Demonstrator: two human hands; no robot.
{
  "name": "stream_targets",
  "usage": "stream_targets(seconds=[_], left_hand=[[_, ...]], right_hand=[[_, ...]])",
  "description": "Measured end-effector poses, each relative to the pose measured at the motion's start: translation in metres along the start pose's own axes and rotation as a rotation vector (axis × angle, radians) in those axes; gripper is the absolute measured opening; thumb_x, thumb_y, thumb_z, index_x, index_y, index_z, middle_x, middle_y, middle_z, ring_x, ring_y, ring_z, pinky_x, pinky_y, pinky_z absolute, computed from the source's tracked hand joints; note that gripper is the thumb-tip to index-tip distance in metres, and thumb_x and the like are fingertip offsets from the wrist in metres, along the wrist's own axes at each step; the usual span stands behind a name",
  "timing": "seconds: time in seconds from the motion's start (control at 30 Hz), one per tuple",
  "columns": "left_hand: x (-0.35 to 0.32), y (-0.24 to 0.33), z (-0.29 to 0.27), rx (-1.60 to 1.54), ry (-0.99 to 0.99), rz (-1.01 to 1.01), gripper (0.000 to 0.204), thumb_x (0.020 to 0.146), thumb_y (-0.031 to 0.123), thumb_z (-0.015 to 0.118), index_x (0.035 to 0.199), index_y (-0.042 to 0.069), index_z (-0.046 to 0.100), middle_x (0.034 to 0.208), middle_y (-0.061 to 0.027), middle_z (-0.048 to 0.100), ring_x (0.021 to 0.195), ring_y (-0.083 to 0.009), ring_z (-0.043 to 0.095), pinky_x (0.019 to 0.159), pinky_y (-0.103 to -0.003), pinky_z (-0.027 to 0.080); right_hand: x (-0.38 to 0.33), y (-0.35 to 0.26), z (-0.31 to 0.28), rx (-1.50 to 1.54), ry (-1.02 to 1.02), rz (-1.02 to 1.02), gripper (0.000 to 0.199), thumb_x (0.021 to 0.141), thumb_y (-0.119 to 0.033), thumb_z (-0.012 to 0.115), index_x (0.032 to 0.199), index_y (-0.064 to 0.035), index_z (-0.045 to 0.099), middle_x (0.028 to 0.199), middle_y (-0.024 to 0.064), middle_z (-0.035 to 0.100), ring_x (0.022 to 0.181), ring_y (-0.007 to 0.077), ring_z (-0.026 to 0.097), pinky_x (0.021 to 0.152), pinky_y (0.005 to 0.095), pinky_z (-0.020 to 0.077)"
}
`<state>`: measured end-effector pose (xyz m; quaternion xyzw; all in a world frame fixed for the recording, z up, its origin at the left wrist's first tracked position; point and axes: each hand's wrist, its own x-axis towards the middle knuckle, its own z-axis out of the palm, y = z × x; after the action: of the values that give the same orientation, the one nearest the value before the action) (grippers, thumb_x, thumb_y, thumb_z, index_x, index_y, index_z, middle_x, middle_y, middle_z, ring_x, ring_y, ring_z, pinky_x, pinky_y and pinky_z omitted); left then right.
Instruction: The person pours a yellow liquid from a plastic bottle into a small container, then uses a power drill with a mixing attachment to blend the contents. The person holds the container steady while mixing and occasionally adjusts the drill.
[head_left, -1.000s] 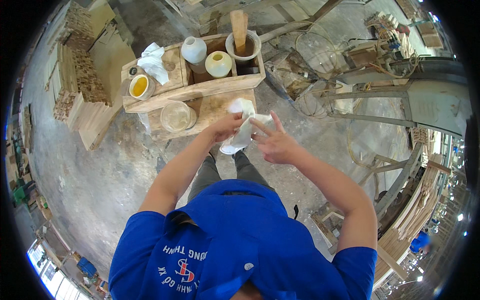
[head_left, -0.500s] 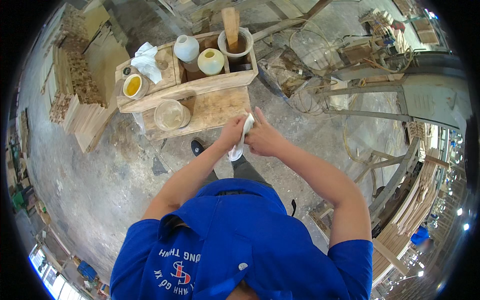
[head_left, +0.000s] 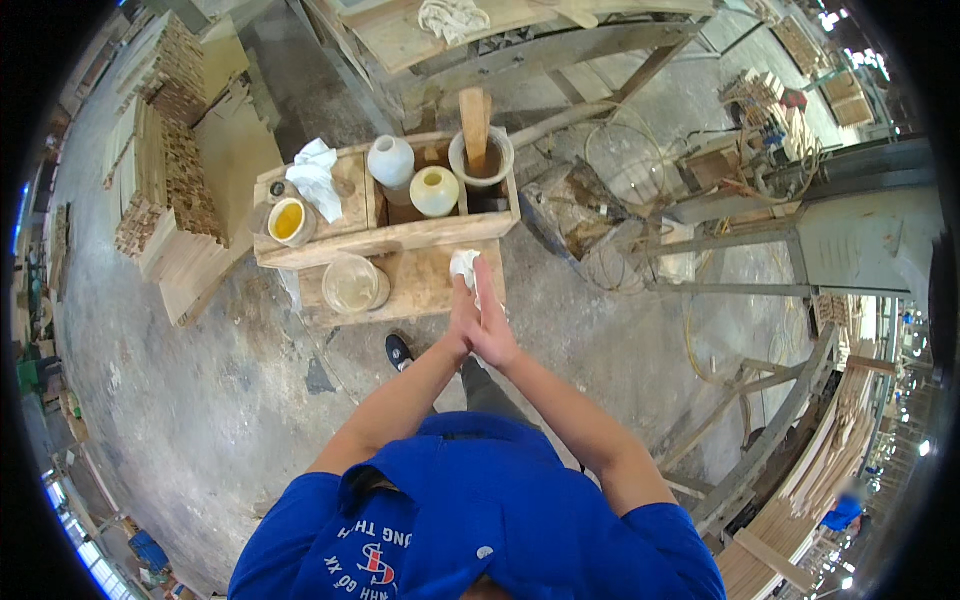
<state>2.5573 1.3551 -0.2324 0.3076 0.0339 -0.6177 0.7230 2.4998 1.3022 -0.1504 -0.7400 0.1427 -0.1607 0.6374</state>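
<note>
From far off I am pressing my left hand [head_left: 462, 322] and right hand [head_left: 493, 336] together on a white cloth [head_left: 464, 263], mid-frame, a round tub [head_left: 354, 285] sitting left

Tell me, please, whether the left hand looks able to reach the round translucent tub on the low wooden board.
Probably yes: nothing visible stands between the left hand and the translucent tub, though both it and the right hand are pressed around a white cloth.

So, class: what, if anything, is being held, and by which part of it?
A cloth, pressed between the left hand and the right hand. A bunched part sticks out beyond them; the hands hide which part is gripped.
</note>
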Motion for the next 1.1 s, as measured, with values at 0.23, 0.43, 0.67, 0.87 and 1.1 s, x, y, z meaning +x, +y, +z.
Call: stream_targets(seconds=[0.23, 0.43, 0.67, 0.87, 1.1], left_hand=[[0.018, 0.002, -0.017, -0.048, 0.004, 0.079, 0.032, 0.088, 0.02, 0.048, 0.116, 0.005, 0.046, 0.098, -0.014, 0.06, 0.089, -0.0268, 0.06, 0.074, -0.036, 0.048], [0.013, 0.01, -0.053, -0.052, 0.006, 0.206, 0.033, 0.086, 0.019, 0.051, 0.115, 0.005, 0.045, 0.096, -0.0167, 0.061, 0.089, -0.0309, 0.06, 0.074, -0.039, 0.047], [0.042, -0.01, 0.017, 0.864, 0.909, 0.272, 0.036, 0.086, 0.021, 0.049, 0.117, 0.004, 0.041, 0.095, -0.0241, 0.06, 0.092, -0.038, 0.058, 0.076, -0.043, 0.045], [0.049, 0.022, -0.021, 0.38, 1.006, 0.152, 0.049, 0.088, 0.028, 0.045, 0.129, 0.006, 0.029, 0.12, -0.0232, 0.049, 0.109, -0.0355, 0.05, 0.088, -0.042, 0.041], [-0.027, 0.075, -0.053, 0.583, 0.367, 0.294, 0.045, 0.094, 0.03, 0.039, 0.131, 0.005, 0.038, 0.126, -0.0134, 0.047, 0.116, -0.0191, 0.045, 0.094, -0.034, 0.038]], right_hand=[[0.008, -0.002, -0.017, -0.144, -0.288, -0.021, 0.085, 0.075, -0.033, 0.061, 0.139, 0.0007, 0.016, 0.145, 0.0235, 0.011, 0.135, 0.0353, 0.013, 0.109, 0.0399, 0.0138], [0.005, -0.002, -0.012, -0.333, -0.396, -0.017, 0.086, 0.075, -0.041, 0.059, 0.139, -0.0007, 0.019, 0.144, 0.0245, 0.015, 0.134, 0.0362, 0.014, 0.109, 0.0391, 0.0144], [-0.002, 0.039, -0.025, -0.102, -0.123, 0.128, 0.087, 0.075, -0.03, 0.063, 0.139, 0.0005, 0.014, 0.144, 0.0226, 0.017, 0.133, 0.0324, 0.018, 0.108, 0.0377, 0.0161], [0.023, -0.016, -0.029, 0.053, 0.123, 0.208, 0.061, 0.081, -0.004, 0.054, 0.135, -0.0017, 0.027, 0.136, 0.0138, 0.032, 0.116, 0.0254, 0.045, 0.094, 0.0337, 0.038], [0.091, -0.037, 0.078, 0.416, -0.016, 0.305, 0.062, 0.08, 0.004, 0.051, 0.136, -0.0002, 0.023, 0.139, 0.0149, 0.027, 0.125, 0.0273, 0.036, 0.099, 0.0326, 0.0341]])
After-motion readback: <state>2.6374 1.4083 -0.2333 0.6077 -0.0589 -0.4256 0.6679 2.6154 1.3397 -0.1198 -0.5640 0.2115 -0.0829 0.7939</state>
